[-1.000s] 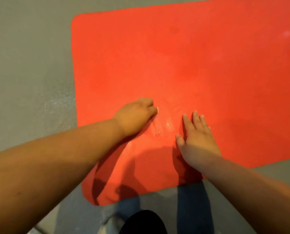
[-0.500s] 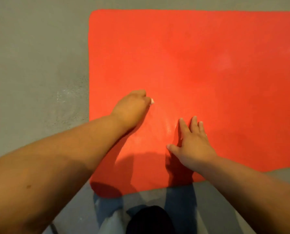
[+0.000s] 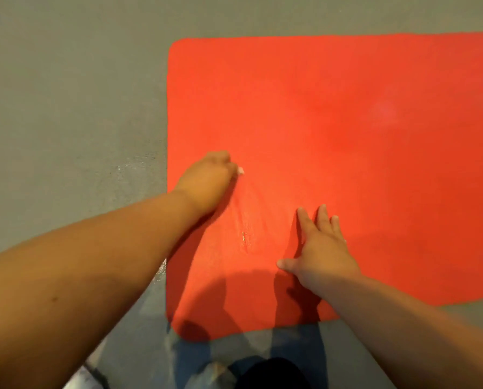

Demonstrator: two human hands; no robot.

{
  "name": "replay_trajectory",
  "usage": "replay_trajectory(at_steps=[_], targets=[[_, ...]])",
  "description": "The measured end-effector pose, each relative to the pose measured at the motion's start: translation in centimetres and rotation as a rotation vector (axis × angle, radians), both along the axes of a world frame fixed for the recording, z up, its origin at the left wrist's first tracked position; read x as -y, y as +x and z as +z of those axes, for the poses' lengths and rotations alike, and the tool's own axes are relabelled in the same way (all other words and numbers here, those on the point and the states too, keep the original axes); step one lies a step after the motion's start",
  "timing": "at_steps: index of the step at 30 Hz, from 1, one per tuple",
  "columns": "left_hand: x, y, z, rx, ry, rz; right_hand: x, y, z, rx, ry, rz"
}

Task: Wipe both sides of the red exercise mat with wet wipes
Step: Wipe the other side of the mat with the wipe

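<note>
**Head view.** The red exercise mat is found lying flat on the grey floor, one face up. Its rounded near left corner lies just ahead of a shoe at the bottom edge of the frame. The mat runs out of frame to the right, so its full extent cannot be stated.

The left hand is placed on the mat near its left edge. Its fingers are curled under and bunched together around a wet wipe, of which only a small white tip is seen past the knuckles. The right hand is laid palm down on the mat nearer the front edge. Its fingers are straight and spread apart, with nothing held. It is judged to be pinning the mat in place. Between the two hands a wet streak glistens, and shallow creases are noted in the mat there.

**Assessment.** The upper face is judged to be only partly wiped. The underside is not seen.

**Risks noted.**
- The mat may be dragged or rucked if the wiping stroke is pushed away from the pinning hand, since creases are raised there.
- Patches may be missed, as the wipe is bunched small and much of the mat lies well apart from both hands.
- The bracing palm may slip if it is set on the wetted strip.
</note>
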State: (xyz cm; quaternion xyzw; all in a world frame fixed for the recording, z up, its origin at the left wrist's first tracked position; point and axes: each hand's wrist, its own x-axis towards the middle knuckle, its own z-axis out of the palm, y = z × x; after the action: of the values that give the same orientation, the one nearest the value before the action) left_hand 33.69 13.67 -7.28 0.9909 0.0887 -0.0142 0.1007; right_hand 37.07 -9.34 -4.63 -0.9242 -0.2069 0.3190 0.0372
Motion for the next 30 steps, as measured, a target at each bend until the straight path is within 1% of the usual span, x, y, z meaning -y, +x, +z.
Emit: replay_trajectory(at_steps=[1, 2, 3, 4, 6, 7, 9, 10, 11, 12, 15, 16, 17, 18, 19, 20, 21, 23, 24, 25, 26, 27, 29, 30], targets=[[-0.5, 0.4, -0.1, 0.021, -0.005, 0.153, -0.1, -0.1, 0.2, 0.008, 0.006, 0.017], [-0.3, 0.1, -0.1, 0.031, -0.025, 0.251, -0.2, 0.0, 0.4, 0.021, 0.014, 0.041], [0.6, -0.9, -0.2, 0.037, -0.051, 0.271, -0.4, 0.1, 0.5, 0.037, 0.016, 0.084], [2.1, -2.6, 0.0, 0.042, -0.089, 0.215, -0.7, 0.1, 0.8, 0.050, 0.001, 0.152], [5.5, -6.8, 0.4, 0.052, -0.137, -0.058, -1.5, 0.0, 1.0, 0.063, -0.021, 0.273], [6.2, -8.5, 0.6, 0.030, -0.144, -0.196, -1.9, 0.0, 1.0, 0.066, -0.020, 0.298], [4.6, -9.0, 0.7, 0.028, -0.083, -0.372, -2.4, 0.5, 0.9, 0.059, -0.033, 0.311], [3.2, -8.0, 0.2, 0.057, -0.029, -0.394, -2.5, 0.8, 0.9, 0.049, -0.045, 0.306], [2.0, -6.7, 0.1, 0.088, 0.013, -0.359, -2.4, 1.0, 0.9, 0.032, -0.058, 0.301], [0.9, -5.3, 0.0, 0.118, 0.023, -0.262, -2.2, 1.1, 0.9, 0.013, -0.063, 0.297], [-1.7, -1.7, -0.7, 0.091, -0.049, 0.171, -2.4, 1.0, 0.9, -0.004, -0.046, 0.304], [-2.0, -1.3, -0.7, 0.093, -0.060, 0.290, -2.7, 0.9, 1.0, -0.010, -0.043, 0.329], [-1.9, -1.7, -0.6, 0.093, -0.067, 0.364, -3.1, 0.7, 1.2, -0.022, -0.043, 0.362], [-1.3, -2.7, -0.7, 0.112, -0.077, 0.372, -3.6, 0.7, 1.4, -0.029, -0.034, 0.394], [-0.3, -4.4, -0.7, 0.139, -0.089, 0.321, -4.2, 0.7, 1.3, -0.027, -0.015, 0.421], [1.0, -6.6, -0.5, 0.161, -0.105, 0.222, -4.9, 1.0, 1.4, -0.019, 0.004, 0.439], [2.3, -9.1, -0.3, 0.136, -0.135, 0.097, -5.6, 1.4, 1.4, -0.009, 0.012, 0.446], [3.9, -13.6, 0.5, 0.009, -0.243, -0.111, -6.9, 2.5, 1.3, 0.005, -0.005, 0.439], [3.8, -14.7, 0.7, -0.029, -0.268, -0.159, -7.5, 3.1, 1.2, 0.008, -0.017, 0.434], [3.1, -14.8, 0.6, -0.027, -0.248, -0.175, -8.1, 3.7, 1.2, 0.011, -0.028, 0.434], [2.1, -14.0, 0.4, -0.015, -0.203, -0.151, -8.6, 4.2, 1.3, 0.016, -0.040, 0.441], [0.7, -12.6, 0.1, 0.028, -0.153, -0.067, -9.0, 4.6, 1.3, 0.026, -0.051, 0.456], [-2.5, -8.6, -0.7, 0.144, -0.084, 0.204, -9.6, 5.2, 1.7, 0.047, -0.069, 0.484], [-3.9, -6.9, -0.8, 0.153, -0.088, 0.329, -9.6, 5.5, 1.9, 0.051, -0.073, 0.489]])
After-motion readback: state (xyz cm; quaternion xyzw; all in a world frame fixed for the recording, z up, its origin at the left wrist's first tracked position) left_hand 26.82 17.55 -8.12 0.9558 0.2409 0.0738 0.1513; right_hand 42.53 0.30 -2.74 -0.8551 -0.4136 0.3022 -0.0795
